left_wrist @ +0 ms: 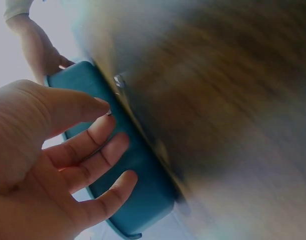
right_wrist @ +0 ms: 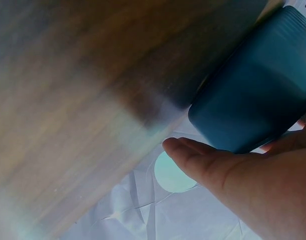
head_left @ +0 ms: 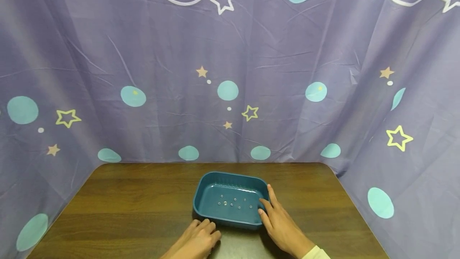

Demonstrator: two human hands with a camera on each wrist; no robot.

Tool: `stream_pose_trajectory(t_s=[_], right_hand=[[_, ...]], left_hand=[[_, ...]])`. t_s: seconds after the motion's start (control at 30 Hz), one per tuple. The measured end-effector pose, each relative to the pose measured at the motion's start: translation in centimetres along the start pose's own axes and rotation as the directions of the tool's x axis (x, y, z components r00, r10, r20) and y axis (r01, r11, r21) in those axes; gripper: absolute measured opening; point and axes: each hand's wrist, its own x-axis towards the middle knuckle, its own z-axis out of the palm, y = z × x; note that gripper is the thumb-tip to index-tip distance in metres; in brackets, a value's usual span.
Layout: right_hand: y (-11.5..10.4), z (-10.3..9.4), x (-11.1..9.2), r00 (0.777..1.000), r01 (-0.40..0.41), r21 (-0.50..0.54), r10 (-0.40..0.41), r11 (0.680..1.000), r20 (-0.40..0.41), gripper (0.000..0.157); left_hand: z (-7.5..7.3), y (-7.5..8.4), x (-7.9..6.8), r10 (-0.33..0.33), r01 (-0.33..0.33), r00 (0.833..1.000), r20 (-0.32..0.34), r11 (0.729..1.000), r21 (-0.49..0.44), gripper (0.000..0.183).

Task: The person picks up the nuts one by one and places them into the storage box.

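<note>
A teal rectangular tray [head_left: 230, 223] sits on the wooden table with several small, shiny, bead-like pieces [head_left: 231, 204] scattered over its floor. Just off the tray's near left side is my left hand [head_left: 199, 238]. Its thumb and index fingertip meet on a tiny shiny bead-like piece [left_wrist: 109, 112], mostly covered by the fingertips, while the other fingers are loosely bent. My right hand [head_left: 282, 223] grips the tray's right end, with one finger along the outside and other fingertips over the rim. From the right wrist, the tray's dark outer wall [right_wrist: 252, 95] shows.
The brown wooden table [head_left: 136, 199] extends on both sides of the tray. A purple curtain [head_left: 230, 51] with stars and moons hangs behind it and along the sides. Another small shiny piece [left_wrist: 119, 81] appears by the tray's base.
</note>
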Motion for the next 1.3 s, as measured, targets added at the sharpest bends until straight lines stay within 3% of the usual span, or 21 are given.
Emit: stream_pose_trajectory(t_s=[0.13,0.27,0.33,0.5,0.6,0.8,1.0,1.3], right_hand=[[0.0,0.1,-0.2,1.0,0.003,-0.001,-0.003,1.0,-0.012,0.044],[0.1,0.1,-0.2,1.0,-0.006,0.007,0.006,1.0,-0.01,0.042],[0.1,0.1,-0.3,1.0,-0.015,0.005,0.015,1.0,-0.002,0.042],[0.3,0.2,-0.4,1.0,-0.024,-0.002,0.024,1.0,0.013,0.043],[0.3,0.3,-0.4,1.0,-0.025,-0.016,0.025,1.0,0.003,0.042],[0.1,0.4,-0.5,1.0,-0.019,-0.028,0.019,0.999,-0.018,0.041],[0.1,0.2,-0.4,1.0,-0.026,-0.007,0.026,1.0,-0.001,0.044],[0.3,0.2,0.1,1.0,0.013,0.005,-0.013,1.0,0.005,0.043]], left_hand=[[-0.7,0.6,0.1,0.011,-0.011,1.0,-0.024,1.0,0.005,0.047],[-1.8,1.0,0.5,-0.007,0.007,1.0,0.005,0.997,-0.077,0.051],[-2.4,1.1,0.6,-0.009,0.008,1.0,-0.012,0.996,-0.089,0.057],[-4.1,1.0,1.1,0.027,-0.03,0.987,-0.158,0.999,-0.011,0.018],[-4.9,0.3,1.4,0.013,-0.01,0.976,-0.218,1.0,0.013,0.026],[-5.8,-1.1,1.7,-0.015,0.033,0.944,-0.329,0.998,0.049,0.021],[-6.0,-1.9,2.3,-0.026,0.052,0.941,-0.336,0.996,0.068,0.024],[-5.0,-3.4,3.5,-0.026,0.065,0.944,-0.33,0.992,0.108,0.025]])
